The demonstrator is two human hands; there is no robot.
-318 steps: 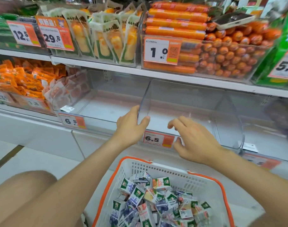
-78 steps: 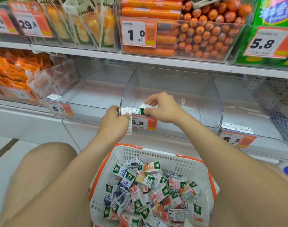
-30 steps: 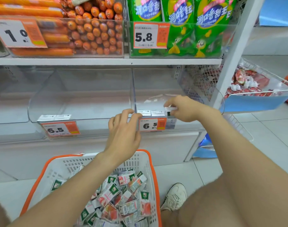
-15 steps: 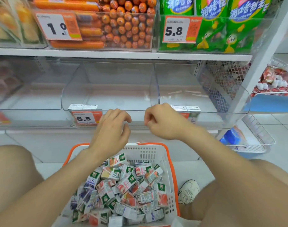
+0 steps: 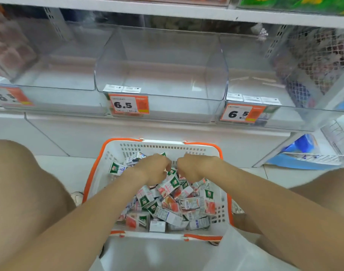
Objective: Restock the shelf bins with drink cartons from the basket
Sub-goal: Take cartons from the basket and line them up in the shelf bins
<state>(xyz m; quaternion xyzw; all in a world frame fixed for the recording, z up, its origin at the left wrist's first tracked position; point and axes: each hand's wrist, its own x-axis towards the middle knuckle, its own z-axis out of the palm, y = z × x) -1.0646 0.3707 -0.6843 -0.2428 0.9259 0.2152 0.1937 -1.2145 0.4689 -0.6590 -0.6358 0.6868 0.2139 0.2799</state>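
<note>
Down between the person's knees, a white basket (image 5: 161, 148) with an orange rim holds a loose heap of small drink cartons (image 5: 167, 214). They are white boxes with a green badge, many with red or pink fruit panels and a few in blue-violet.

The left hand (image 5: 153, 170) and right hand (image 5: 193, 167) reach into the far half of the heap. They sit close beside each other, backs up, fingers curled down among the cartons. Whether either hand grips one cannot be told.

Just under the left fingertips a red-and-white carton (image 5: 168, 185) lies on its side. Its long axis slants from near-left to far-right, badge end toward the right hand. The others lie every way, mostly flat.

Well beyond the fingers, two cartons (image 5: 121, 89) stand upright at the front left of the middle clear bin (image 5: 161, 55). Three cartons (image 5: 253, 99) stand at the front of the right bin (image 5: 284, 79).
</note>
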